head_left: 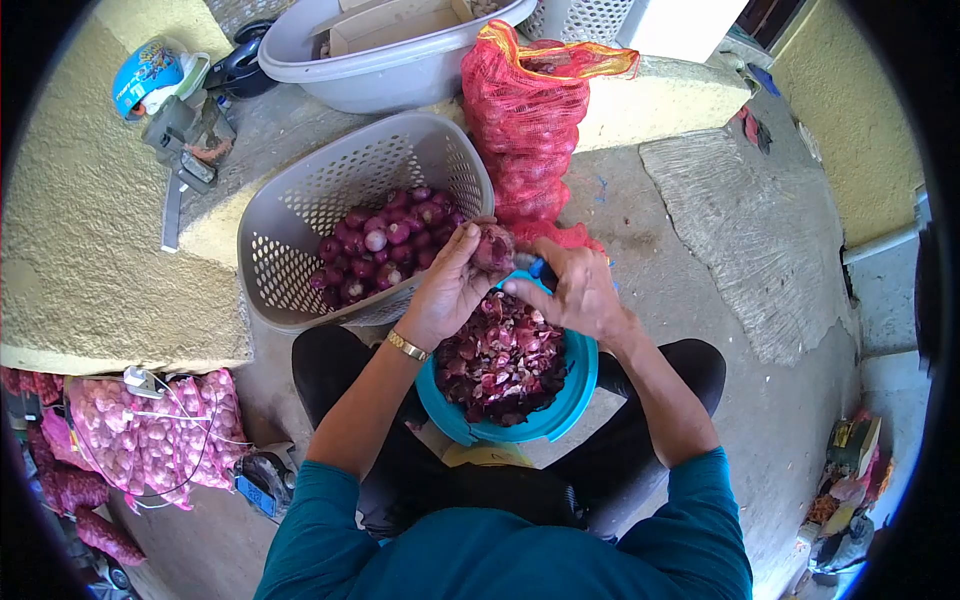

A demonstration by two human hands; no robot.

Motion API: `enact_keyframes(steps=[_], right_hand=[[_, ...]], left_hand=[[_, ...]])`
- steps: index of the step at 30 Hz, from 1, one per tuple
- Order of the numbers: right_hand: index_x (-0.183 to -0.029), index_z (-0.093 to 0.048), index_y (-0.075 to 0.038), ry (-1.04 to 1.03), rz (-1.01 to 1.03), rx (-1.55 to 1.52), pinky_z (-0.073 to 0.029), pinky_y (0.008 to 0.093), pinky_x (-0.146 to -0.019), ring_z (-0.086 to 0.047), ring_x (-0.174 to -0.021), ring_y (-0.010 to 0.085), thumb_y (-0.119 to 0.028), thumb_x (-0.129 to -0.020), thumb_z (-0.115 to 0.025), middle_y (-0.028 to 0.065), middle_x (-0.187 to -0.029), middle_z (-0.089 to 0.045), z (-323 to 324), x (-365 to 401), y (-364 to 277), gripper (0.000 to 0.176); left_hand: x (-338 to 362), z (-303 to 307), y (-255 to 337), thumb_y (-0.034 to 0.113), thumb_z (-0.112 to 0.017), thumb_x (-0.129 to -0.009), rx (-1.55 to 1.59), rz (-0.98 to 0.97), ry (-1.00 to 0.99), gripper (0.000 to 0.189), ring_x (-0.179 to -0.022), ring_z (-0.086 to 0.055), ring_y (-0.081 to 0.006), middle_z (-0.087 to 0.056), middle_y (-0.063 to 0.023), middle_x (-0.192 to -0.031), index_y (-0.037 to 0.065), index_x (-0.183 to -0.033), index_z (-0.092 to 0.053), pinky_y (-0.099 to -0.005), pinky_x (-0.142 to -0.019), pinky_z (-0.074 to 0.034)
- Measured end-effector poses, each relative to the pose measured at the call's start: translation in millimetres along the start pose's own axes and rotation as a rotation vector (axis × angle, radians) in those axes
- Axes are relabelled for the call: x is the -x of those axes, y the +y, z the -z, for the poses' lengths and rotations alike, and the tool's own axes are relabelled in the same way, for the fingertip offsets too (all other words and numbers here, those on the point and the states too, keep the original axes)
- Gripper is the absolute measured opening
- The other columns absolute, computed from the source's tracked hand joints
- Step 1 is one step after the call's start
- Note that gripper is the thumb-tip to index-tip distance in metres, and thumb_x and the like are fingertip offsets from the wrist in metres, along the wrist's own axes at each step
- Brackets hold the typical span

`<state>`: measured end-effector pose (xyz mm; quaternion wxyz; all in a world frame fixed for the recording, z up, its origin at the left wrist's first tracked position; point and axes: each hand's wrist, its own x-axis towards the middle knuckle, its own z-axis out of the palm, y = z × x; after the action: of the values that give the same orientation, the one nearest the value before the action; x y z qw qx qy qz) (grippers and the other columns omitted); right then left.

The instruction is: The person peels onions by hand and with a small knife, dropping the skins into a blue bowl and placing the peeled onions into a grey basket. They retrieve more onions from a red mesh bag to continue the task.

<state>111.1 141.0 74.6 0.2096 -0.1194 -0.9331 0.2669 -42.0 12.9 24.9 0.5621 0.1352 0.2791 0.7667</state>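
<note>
My left hand (448, 287) is closed around a red onion (493, 249) with dry, papery skin. Close against it, my right hand (577, 290) grips a small blue-handled knife (537, 268), whose blade I cannot make out. Both hands are over the far rim of a turquoise tub (583, 377) between my legs. Onion skins and trimmings (505, 355) fill much of this tub. Beyond my left hand stands a grey perforated basket (285, 235), with many peeled purple onions (398, 232) heaped inside.
A red mesh sack of onions (525, 140) stands behind the basket. On the ledge sits a grey basin (400, 75) with a box in it. Pink net bags of pale bulbs (150, 430) lie at left. A rough flat sheet (760, 230) covers floor at right.
</note>
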Motion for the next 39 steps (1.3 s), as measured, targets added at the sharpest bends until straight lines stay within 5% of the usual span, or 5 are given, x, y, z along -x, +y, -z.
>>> enact_keyframes(steps=[7, 26, 31, 34, 39], right_hand=[[-0.091, -0.063, 0.0, 0.005, -0.189, -0.092, -0.05, 0.0458, -0.057, -0.064, -0.065, 0.0408, -0.052, -0.084, -0.072, 0.0207, -0.066, -0.062, -14.1, -3.0, 6.0, 0.054], [-0.098, -0.067, 0.001, 0.025, -0.146, -0.055, -0.052, 0.0475, -0.058, -0.066, -0.064, 0.04, -0.047, -0.092, -0.063, 0.0199, -0.066, -0.065, -20.4, -3.9, 3.8, 0.049], [-0.078, -0.061, -0.006, -0.063, 0.122, 0.184, -0.05, 0.0444, -0.05, -0.064, -0.056, 0.0345, -0.048, -0.092, -0.061, 0.015, -0.059, -0.061, -11.5, -4.6, 6.4, 0.044], [-0.076, -0.061, -0.009, -0.118, 0.247, 0.233, -0.049, 0.0419, -0.049, -0.064, -0.056, 0.0317, -0.05, -0.09, -0.062, 0.012, -0.057, -0.061, -11.1, -1.2, 6.8, 0.043], [-0.081, -0.064, -0.01, -0.255, 0.364, 0.223, -0.049, 0.0419, -0.051, -0.065, -0.059, 0.0302, -0.051, -0.085, -0.067, 0.01, -0.06, -0.06, -6.4, 2.8, 6.4, 0.041]], left_hand=[[1.1, -1.4, -8.7, 0.022, -0.045, -0.106, 0.135, -0.054, -0.126, 0.022, -0.113, -0.06, -0.0164, -0.061, -0.0093, -0.125, 0.01, -0.122, -0.053, -0.0346, -0.098, -0.05], [0.5, -0.6, -14.8, 0.018, -0.044, -0.106, 0.063, -0.169, -0.121, 0.012, -0.118, -0.055, -0.0167, -0.061, -0.0082, -0.124, 0.015, -0.116, -0.049, -0.0375, -0.104, -0.043], [-0.8, 11.8, -17.2, 0.023, -0.045, -0.106, 0.112, -0.135, -0.201, 0.018, -0.119, -0.056, -0.0196, -0.06, -0.0089, -0.122, 0.013, -0.119, -0.052, -0.0383, -0.102, -0.046], [1.3, 4.9, -13.2, 0.028, -0.045, -0.106, -0.021, -0.039, -0.004, 0.028, -0.123, -0.055, -0.0251, -0.059, -0.012, -0.124, 0.008, -0.125, -0.051, -0.0411, -0.106, -0.046], [-0.1, -2.1, 0.7, 0.028, -0.045, -0.105, 0.239, -0.018, -0.07, 0.034, -0.128, -0.051, -0.0322, -0.056, -0.0162, -0.127, 0.003, -0.128, -0.049, -0.0451, -0.113, -0.041]])
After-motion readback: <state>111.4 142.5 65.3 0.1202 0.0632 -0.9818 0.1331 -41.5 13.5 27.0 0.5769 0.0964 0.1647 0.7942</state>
